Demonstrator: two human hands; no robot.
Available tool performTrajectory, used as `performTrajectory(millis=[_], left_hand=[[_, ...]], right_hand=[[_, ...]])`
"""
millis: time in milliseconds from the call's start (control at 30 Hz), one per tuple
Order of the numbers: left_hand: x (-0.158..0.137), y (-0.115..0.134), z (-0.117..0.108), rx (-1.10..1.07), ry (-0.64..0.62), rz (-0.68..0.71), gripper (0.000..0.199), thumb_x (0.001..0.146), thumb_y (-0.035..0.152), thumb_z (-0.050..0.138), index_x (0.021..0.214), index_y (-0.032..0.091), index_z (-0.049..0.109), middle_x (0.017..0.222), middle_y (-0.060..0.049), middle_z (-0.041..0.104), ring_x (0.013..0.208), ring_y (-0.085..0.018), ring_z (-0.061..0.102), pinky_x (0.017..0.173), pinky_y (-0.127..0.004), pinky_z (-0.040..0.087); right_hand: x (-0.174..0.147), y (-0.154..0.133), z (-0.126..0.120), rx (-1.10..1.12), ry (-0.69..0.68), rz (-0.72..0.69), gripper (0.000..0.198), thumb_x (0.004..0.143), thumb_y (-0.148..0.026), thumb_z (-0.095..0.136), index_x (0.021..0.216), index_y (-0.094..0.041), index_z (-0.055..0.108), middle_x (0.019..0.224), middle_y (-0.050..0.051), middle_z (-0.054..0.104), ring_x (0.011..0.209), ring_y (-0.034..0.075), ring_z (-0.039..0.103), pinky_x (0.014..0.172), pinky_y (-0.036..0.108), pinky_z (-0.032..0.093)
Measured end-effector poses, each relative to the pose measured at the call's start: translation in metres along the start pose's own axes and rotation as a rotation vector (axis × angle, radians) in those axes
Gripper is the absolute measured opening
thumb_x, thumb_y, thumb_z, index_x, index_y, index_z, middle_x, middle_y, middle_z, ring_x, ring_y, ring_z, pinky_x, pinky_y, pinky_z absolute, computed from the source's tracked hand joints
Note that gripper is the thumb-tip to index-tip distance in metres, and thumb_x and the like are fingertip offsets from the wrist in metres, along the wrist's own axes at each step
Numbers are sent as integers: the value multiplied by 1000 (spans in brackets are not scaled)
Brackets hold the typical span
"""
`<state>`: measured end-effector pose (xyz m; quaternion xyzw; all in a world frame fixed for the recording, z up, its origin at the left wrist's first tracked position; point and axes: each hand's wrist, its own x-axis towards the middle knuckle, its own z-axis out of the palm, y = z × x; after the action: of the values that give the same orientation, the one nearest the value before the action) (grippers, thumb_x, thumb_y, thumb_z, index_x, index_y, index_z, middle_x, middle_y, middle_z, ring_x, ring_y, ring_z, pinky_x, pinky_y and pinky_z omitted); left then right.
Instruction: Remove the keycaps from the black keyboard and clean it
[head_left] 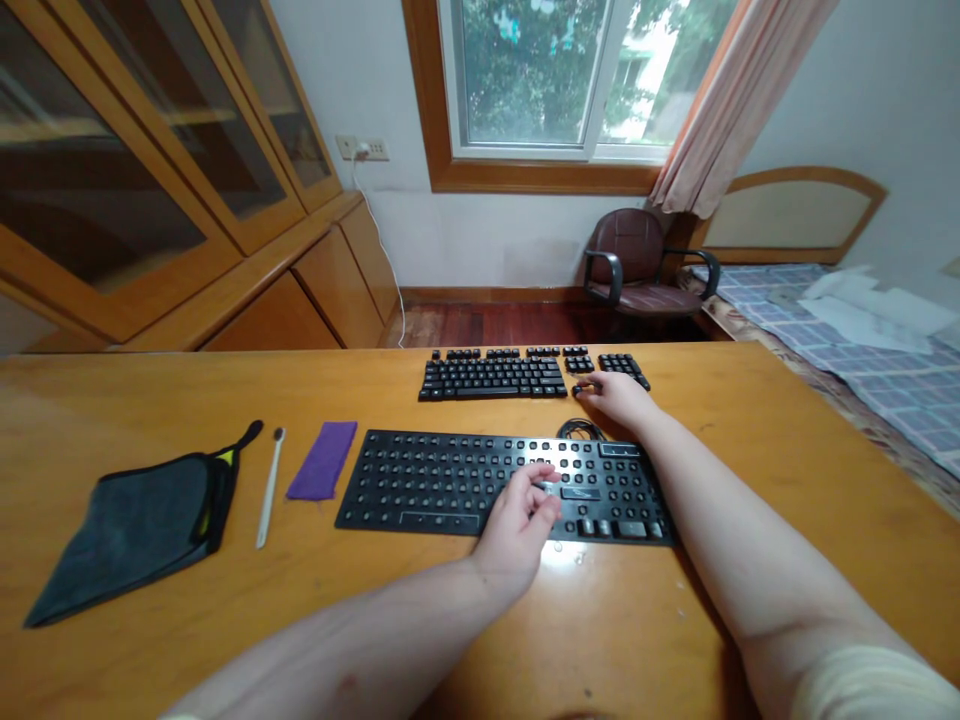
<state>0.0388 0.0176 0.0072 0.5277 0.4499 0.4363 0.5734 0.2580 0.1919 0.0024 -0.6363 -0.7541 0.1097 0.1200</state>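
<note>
A black keyboard base (pixel 442 470), mostly stripped of its keycaps, lies on the wooden table in front of me. A few keycaps (pixel 631 529) sit on its lower right corner. My left hand (pixel 521 515) hovers over or rests on the base, its fingers loosely bent and apart, with nothing visible in them. Beyond the base, loose black keycaps (pixel 491 378) are laid out in keyboard order. My right hand (pixel 619 398) reaches to their right part, with thumb and fingertips closed on a small black keycap (pixel 577 390). Its other fingers are partly hidden.
To the left lie a purple cloth (pixel 324 462), a pale-handled toothbrush (pixel 270 490) and a dark grey cloth or pouch (pixel 142 510) with a loop. A coiled black cable (pixel 581 429) sits behind the base. An office chair (pixel 637 262) stands beyond the table (pixel 360 620).
</note>
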Motion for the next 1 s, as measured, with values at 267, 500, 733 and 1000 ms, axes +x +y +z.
performTrajectory(millis=[267,500,733,1000], left_hand=[[-1,-2,-1,8,-10,8,28,84,27,49,110,18,47,105,-8,58,72,-12,55,70,-27,45],[0,-3,-1,7,-14,15,28,84,27,49,110,18,48,106,-8,58,72,-12,55,71,-28,45],[0,-12,-2,48,-31,36,28,85,25,49,111,19,49,106,-7,58,75,-12,55,72,-28,44],[0,-11,-3,68,-45,42,27,85,24,48,111,18,49,100,-6,59,78,-14,56,75,-29,44]], right_hand=[[0,2,2,15,13,-16,34,77,-42,59,104,-23,68,95,7,70,86,22,63,71,26,43],[1,3,2,11,15,-8,32,76,-42,60,100,-23,68,90,6,70,80,21,62,66,26,42],[-2,3,-6,48,109,19,37,79,-48,55,102,-22,67,85,6,70,73,19,61,61,26,42],[-1,6,2,-2,46,-8,32,77,-40,58,103,-25,68,95,6,71,85,22,63,70,27,44]])
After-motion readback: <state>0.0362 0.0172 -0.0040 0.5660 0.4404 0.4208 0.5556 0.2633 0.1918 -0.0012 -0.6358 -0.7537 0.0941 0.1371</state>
